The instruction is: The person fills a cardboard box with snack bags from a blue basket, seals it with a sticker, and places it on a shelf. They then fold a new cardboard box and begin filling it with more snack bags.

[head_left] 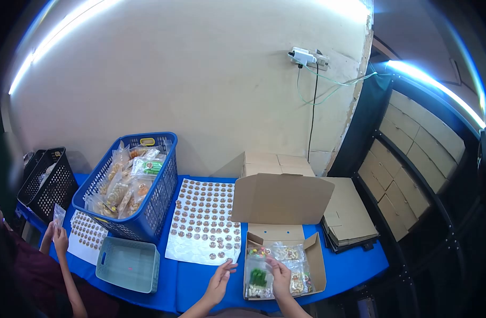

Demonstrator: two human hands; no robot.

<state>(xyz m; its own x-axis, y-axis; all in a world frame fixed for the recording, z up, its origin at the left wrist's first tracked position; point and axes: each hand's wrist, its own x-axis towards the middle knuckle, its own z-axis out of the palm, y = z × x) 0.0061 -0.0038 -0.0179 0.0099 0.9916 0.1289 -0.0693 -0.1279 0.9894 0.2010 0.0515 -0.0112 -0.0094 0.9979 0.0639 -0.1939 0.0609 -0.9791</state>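
Note:
My right hand [280, 277] is closed on the edge of a clear plastic packet [257, 276] with green pieces inside. The packet is over the left part of an open cardboard box [318, 265], whose lid stands up at the back. Several other clear packets [290, 254] with pale and coloured pieces lie in the box. My left hand [218, 281] is left of the box, fingers apart, by the lower edge of a white sheet of round brown stickers [203, 222]. I see nothing in that hand.
A blue basket [166, 185] full of filled packets stands at the back left, a grey-green tray [127, 265] before it. Flattened cartons [349, 212] are stacked right. Farther left, a co-worker's hands [57, 233] hold a clear packet near a black basket [49, 185].

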